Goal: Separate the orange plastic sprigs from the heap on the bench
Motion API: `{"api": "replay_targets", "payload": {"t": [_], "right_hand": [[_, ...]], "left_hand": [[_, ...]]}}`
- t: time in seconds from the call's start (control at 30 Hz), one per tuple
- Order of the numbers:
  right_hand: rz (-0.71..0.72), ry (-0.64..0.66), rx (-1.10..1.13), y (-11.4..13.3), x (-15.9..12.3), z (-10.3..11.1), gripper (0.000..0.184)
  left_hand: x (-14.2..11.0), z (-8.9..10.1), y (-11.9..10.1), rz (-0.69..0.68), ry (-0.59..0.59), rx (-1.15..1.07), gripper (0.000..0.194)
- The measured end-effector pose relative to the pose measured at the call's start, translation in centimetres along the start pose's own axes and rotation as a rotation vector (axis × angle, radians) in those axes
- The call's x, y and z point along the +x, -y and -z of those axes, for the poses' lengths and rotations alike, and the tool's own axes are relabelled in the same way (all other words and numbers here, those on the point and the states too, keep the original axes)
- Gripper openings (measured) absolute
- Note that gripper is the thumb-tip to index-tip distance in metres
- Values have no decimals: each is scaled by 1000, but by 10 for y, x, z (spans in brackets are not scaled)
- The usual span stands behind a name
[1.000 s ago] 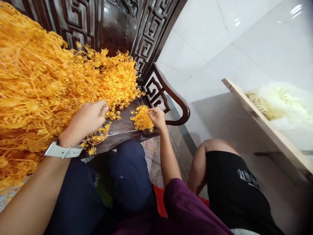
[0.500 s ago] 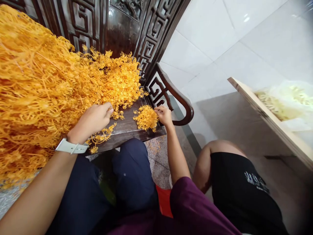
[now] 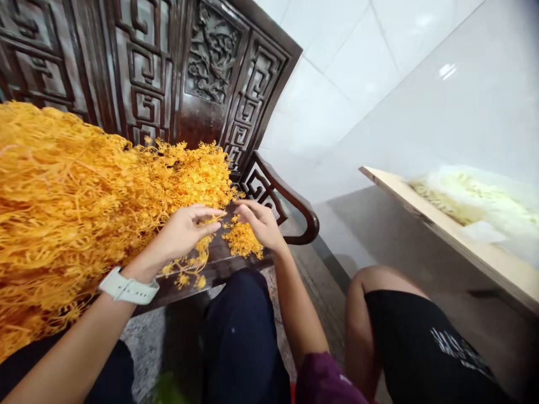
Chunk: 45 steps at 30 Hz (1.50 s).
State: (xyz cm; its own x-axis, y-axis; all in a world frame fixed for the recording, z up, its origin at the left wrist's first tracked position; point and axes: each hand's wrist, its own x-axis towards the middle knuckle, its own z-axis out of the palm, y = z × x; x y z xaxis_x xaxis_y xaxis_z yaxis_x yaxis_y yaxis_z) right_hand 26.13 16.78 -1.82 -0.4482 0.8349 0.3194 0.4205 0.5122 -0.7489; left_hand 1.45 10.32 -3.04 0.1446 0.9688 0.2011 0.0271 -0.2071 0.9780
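A large mound of orange, thread-like flower sprigs [image 3: 84, 207] spreads across the left and middle of the dark wooden bench [image 3: 227, 252]. In front of it, my left hand [image 3: 187, 230], wearing a pale watch [image 3: 128, 286], pinches a thin orange sprig [image 3: 217, 219] between thumb and forefinger. Close by on the right is my right hand [image 3: 263, 227], its fingers bent in with the thumb; what they hold, if anything, is too small to make out. Under my right hand lies a small heap of orange florets [image 3: 244, 240]. Some loose sprigs [image 3: 189, 266] lie at the bench's front edge.
The carved backrest [image 3: 210, 56] rises behind the mound, and a curved armrest [image 3: 301, 213] bounds the bench on the right. A wooden board [image 3: 421, 210] with pale yellowish pieces [image 3: 475, 191] stands farther right. Another person's bare knee [image 3: 379, 278] is beside me.
My hands have come closer together above the bench, the right moving left from the small heap's far side. The camera view has shifted, showing more of the backrest.
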Motion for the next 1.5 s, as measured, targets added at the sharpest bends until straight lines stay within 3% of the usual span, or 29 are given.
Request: {"api": "replay_targets", "payload": {"t": [0.1,0.23,0.3,0.47,0.63,0.77,0.83,1.0,1.27,1.5], "right_hand": [[14,217,356,35,17,-26,32],[-39,158,495,41,21,-48,27],[-68,85,529,36,16,-52,29],[-201,19,690,28,8,-60,34],[-346,73,908,30,7,-76,35],[-332,13,906,31,12,-87,34],[-363,19,946,30,15,-89,34],[-471,203,1103,34,23,-84,34],[-382,271,1193,40,19,-84,42],[-269,319,1352,38,19,-87,43]], "left_hand": [[5,-6,-2,-14,-33,-172,56],[-6,4,7,92,-146,-181,73],[-11,9,10,98,-146,-103,62],[-8,9,7,104,3,26,36],[0,2,12,37,-140,69,25],[1,-4,15,62,-237,128,21],[0,-4,14,99,-193,-29,25],[-1,3,3,241,-27,-522,23],[-2,3,-1,213,-5,-648,27],[-7,6,-3,198,-63,-794,24]]}}
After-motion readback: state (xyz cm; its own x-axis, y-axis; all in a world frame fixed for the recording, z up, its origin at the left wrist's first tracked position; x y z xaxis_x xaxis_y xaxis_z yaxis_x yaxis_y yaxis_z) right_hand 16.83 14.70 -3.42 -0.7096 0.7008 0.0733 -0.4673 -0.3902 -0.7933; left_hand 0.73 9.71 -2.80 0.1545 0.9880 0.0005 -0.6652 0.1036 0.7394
